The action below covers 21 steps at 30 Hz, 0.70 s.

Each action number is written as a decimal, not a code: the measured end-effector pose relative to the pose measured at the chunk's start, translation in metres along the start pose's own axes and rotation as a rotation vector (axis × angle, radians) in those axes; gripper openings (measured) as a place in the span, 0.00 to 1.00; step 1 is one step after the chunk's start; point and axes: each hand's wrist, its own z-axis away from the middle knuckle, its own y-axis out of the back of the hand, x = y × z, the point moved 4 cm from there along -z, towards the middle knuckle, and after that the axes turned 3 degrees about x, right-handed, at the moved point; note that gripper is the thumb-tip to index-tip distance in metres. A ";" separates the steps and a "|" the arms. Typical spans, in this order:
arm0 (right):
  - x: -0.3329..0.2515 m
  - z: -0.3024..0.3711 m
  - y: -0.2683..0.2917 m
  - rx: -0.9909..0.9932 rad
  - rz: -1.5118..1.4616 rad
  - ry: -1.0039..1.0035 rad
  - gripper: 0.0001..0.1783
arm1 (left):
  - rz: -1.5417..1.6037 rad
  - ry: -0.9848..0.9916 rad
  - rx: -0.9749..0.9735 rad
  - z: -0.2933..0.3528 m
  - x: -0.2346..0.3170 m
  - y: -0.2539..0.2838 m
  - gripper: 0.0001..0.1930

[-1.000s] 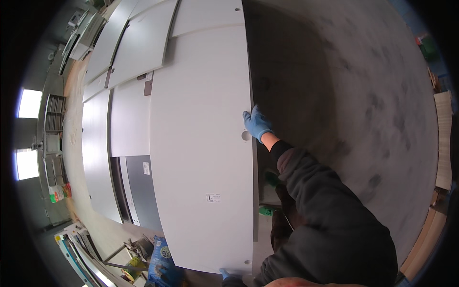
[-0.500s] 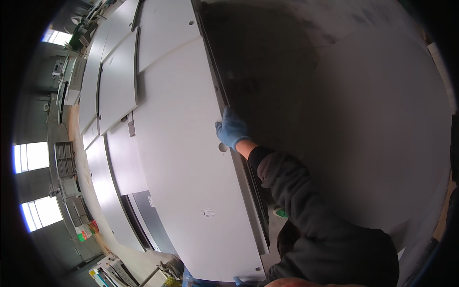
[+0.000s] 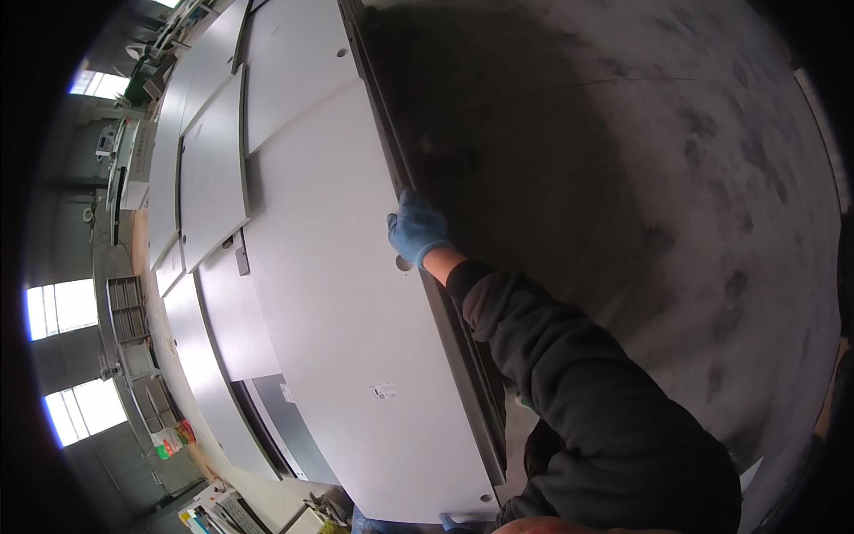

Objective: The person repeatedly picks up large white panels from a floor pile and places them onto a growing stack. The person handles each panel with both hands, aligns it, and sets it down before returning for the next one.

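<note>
A long pale grey panel with round holes and a small white label lies on top of other panels. My right hand, in a blue glove, is closed on the panel's right long edge, just above a round hole; its thumb lies on the top face. The dark-sleeved right arm reaches in from the lower right. At the panel's near end, my left hand shows only a bit of blue glove against the edge, and its fingers are mostly hidden.
More grey panels lie overlapping to the left and far side. A dark edge of stacked boards runs beneath the panel. Stained concrete floor spreads to the right. Metal racks and windows line the left wall.
My right hand and the panel's edge appear slightly farther left, still together. At the right, a smooth grey area has given way to mottled floor. The left-hand background sits slightly lower in view.
</note>
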 end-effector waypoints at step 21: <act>-0.001 -0.058 0.010 0.042 -0.005 0.057 0.20 | -0.028 0.053 0.010 0.016 0.006 -0.036 0.45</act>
